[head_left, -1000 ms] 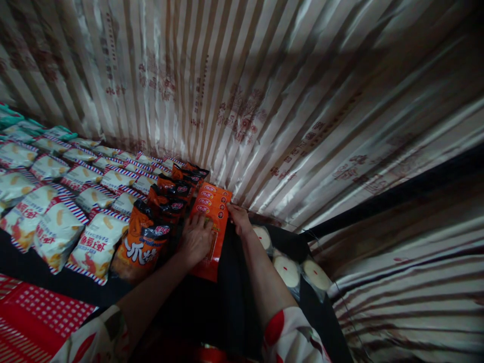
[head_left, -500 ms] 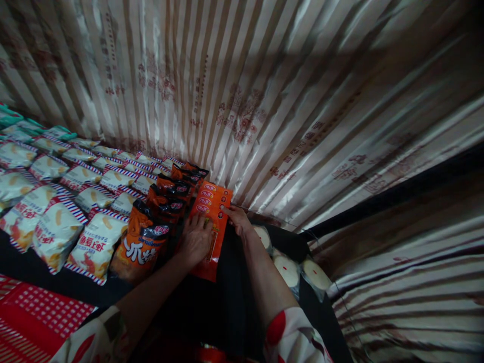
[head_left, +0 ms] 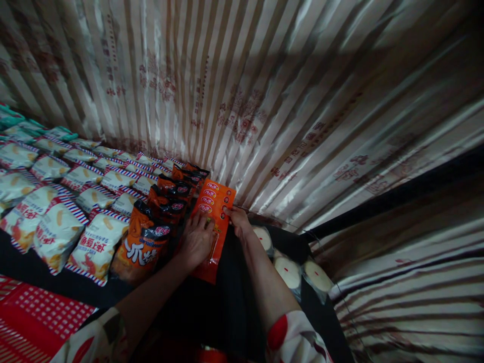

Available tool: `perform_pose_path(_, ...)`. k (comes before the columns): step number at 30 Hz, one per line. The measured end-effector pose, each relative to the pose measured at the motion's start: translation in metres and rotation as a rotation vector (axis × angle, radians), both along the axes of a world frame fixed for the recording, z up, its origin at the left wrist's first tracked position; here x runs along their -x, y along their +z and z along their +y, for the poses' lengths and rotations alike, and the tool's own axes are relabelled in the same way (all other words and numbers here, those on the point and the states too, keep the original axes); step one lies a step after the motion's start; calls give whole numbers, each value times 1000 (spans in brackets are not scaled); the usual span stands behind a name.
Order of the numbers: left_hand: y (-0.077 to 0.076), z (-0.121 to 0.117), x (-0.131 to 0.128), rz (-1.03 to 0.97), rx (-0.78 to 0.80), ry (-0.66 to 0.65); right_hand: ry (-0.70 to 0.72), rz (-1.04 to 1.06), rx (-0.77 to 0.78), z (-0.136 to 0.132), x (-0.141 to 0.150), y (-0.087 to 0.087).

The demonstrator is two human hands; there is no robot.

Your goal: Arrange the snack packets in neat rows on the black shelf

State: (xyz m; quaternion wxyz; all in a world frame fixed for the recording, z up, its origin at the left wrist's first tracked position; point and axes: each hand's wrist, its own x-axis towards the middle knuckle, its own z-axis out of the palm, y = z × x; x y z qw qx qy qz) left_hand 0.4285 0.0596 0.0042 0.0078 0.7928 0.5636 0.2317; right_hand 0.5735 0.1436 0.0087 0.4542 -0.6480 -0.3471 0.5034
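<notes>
Several flat orange snack packets (head_left: pixel 210 196) lie overlapped in a row on a black cloth, with round windows along their right edge. Across their left side rests my left hand (head_left: pixel 199 237), fingers stretched over the top and pressing on them. The thumb and fingers of my right hand (head_left: pixel 238 218) pinch the right edge near the windows. To the left of my left hand, black-and-orange snack bags (head_left: pixel 140 242) stand in a line. The undersides of the packets are hidden.
White snack bags with striped edges (head_left: pixel 91 247) fill rows on the left, green-edged bags (head_left: pixel 62 133) behind. Round white wrapped items (head_left: pixel 288 271) sit on the right. A red perforated basket (head_left: pixel 41 317) is at front left. Striped printed sheeting (head_left: pixel 227 75) hangs behind.
The upper orange packets have shifted slightly up and to the right. Both hands keep nearly the same places on them.
</notes>
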Motion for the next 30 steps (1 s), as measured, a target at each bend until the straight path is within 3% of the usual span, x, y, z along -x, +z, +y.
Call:
perform_pose_path(9, -6, 4, -1, -11, -17, -11, -93, 5, -10, 5, 2, 4)
perform_pose_path(19, -16, 7, -1, -17, -55, -8, -99, 3, 5, 10, 4, 3)
perform_pose_path(30, -17, 8, -2, -1, -46, -8, -44, -208, -76, 13, 3, -8)
